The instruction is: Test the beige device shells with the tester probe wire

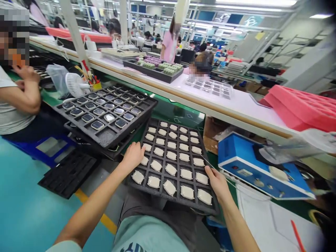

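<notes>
A black foam tray (176, 165) with a grid of compartments lies before me, its near end over my lap. Most compartments hold a cream, rounded-square piece (171, 155); some pieces sit turned. My left hand (133, 155) grips the tray's left edge, thumb on top and the other fingers partly hidden. On the right edge my right hand (217, 182) is closed in the same way, its fingers mostly out of sight under the rim. To the left, a second black tray (111, 134) carries dark, glossy pieces in pale frames (97, 125), stacked on other trays.
A blue machine (262, 171) stands right of my tray, with white sheets (262, 213) nearer me. Above runs a shelf (189, 101) bearing a tray of green and purple pieces (154, 68) and red foam (304, 108). A co-worker (18, 98) sits at left near a fan (76, 85).
</notes>
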Available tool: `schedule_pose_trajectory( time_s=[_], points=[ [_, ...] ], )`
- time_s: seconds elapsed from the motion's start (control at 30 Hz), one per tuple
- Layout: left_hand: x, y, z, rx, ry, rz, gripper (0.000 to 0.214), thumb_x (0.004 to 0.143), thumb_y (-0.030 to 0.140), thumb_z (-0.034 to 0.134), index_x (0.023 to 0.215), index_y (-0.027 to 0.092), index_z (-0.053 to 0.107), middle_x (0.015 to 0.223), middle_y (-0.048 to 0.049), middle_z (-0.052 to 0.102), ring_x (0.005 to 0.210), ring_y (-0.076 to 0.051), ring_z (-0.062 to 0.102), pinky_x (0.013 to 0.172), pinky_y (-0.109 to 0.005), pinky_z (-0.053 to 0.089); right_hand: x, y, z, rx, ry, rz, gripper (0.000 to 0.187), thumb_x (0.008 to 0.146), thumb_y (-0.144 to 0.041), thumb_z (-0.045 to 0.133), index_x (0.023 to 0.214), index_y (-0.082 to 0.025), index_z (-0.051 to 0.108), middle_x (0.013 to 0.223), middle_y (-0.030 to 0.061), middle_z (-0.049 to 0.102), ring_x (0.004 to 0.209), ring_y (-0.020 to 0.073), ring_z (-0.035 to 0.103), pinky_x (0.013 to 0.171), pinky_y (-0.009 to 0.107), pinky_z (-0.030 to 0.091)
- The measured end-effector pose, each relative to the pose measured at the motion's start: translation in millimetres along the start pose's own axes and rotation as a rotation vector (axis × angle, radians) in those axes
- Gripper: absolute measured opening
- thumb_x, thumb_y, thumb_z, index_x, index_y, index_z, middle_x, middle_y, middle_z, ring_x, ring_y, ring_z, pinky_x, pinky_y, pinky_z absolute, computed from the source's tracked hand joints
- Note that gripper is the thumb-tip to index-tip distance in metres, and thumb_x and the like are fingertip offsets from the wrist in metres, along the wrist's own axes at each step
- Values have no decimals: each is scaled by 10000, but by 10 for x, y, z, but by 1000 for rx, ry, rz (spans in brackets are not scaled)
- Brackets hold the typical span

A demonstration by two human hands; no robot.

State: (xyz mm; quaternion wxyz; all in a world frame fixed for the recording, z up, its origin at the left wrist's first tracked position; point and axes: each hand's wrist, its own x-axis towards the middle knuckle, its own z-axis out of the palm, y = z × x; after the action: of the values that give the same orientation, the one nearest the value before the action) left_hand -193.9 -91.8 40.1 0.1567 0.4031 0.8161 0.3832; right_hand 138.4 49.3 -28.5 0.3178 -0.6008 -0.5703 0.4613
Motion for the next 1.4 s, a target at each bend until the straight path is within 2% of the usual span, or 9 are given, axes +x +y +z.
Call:
schedule_pose_trajectory(
  time_s=[0.13, 0.3, 0.4, 0.53, 0.67, 0.73, 0.83, 0.93, 1.4],
  points=[
    [-14, 212, -534, 188, 59, 87, 157, 907, 268, 605, 883, 170, 725, 1011, -170, 729, 1133, -402, 667, 1028, -534, 460, -37, 30, 1, 97, 86, -66, 841, 607, -651, 809, 1289, -192, 633, 1330, 173, 677, 1233, 359, 652, 1031, 502, 544],
    [647, 261, -1321, 629, -12, 292, 316, 766, 45, 670, 1013, 194, 798, 1081, -111, 765, 1189, -378, 645, 1086, -507, 454, -395, -9, -149, 462, 78, -201, 771, 680, -436, 880, 1381, -319, 581, 1207, 59, 639, 1136, 246, 638, 1007, 446, 542],
    [915, 264, -1526, 607, -88, 271, 321, 721, 65, 765, 1020, 175, 803, 1000, -49, 779, 1094, -318, 686, 1101, -465, 454, -594, -28, -267, 744, -61, -208, 535, 755, -429, 852, 1255, -347, 682, 861, -9, 597, 831, 168, 621, 752, 330, 578],
    [765, 378, -1562, 428, 15, 246, 225, 818, 154, 757, 1037, 104, 769, 868, 21, 750, 1089, -227, 680, 1142, -433, 414, -680, -59, -289, 891, -117, -196, 330, 885, -570, 715, 1013, -275, 791, 811, 28, 638, 711, 153, 607, 606, 299, 553],
    [323, 602, -955, 40, 186, 232, 397, 926, 350, 648, 1262, 141, 682, 1040, 0, 769, 926, -193, 718, 861, -312, 589, -538, -180, -120, 825, -95, -287, 327, 863, -557, 760, 937, -243, 813, 945, 66, 679, 735, 166, 656, 623, 329, 581],
    [116, 726, -342, -151, 77, 218, 441, 942, 427, 583, 1251, 126, 674, 1054, -65, 784, 846, -203, 739, 690, -297, 615, -419, -260, -23, 759, -84, -376, 163, 833, -398, 831, 889, -247, 807, 935, 38, 652, 731, 142, 653, 645, 305, 580],
    [-95, 919, 598, -640, -210, 2, 494, 850, 438, 699, 1216, 108, 667, 1069, -141, 790, 914, -241, 754, 696, -303, 613, -256, -364, 76, 658, -66, -457, 43, 845, -277, 819, 868, -248, 799, 958, 26, 652, 765, 136, 677, 677, 290, 601],
    [-179, 1054, 1146, -780, -316, -82, 494, 835, 396, 748, 1239, 125, 660, 1112, -143, 788, 1005, -233, 742, 761, -282, 592, -160, -435, 120, 601, -4, -466, 83, 894, -310, 768, 930, -241, 797, 985, 41, 699, 781, 155, 712, 675, 304, 640],
    [-207, 996, 1444, -629, -363, -64, 357, 824, 353, 811, 1147, 202, 810, 1112, -66, 813, 959, -231, 766, 865, -319, 615, -130, -361, 191, 449, 82, -520, 103, 991, -198, 635, 1048, -251, 701, 1070, 50, 792, 981, 189, 771, 877, 347, 643]
  ],
)
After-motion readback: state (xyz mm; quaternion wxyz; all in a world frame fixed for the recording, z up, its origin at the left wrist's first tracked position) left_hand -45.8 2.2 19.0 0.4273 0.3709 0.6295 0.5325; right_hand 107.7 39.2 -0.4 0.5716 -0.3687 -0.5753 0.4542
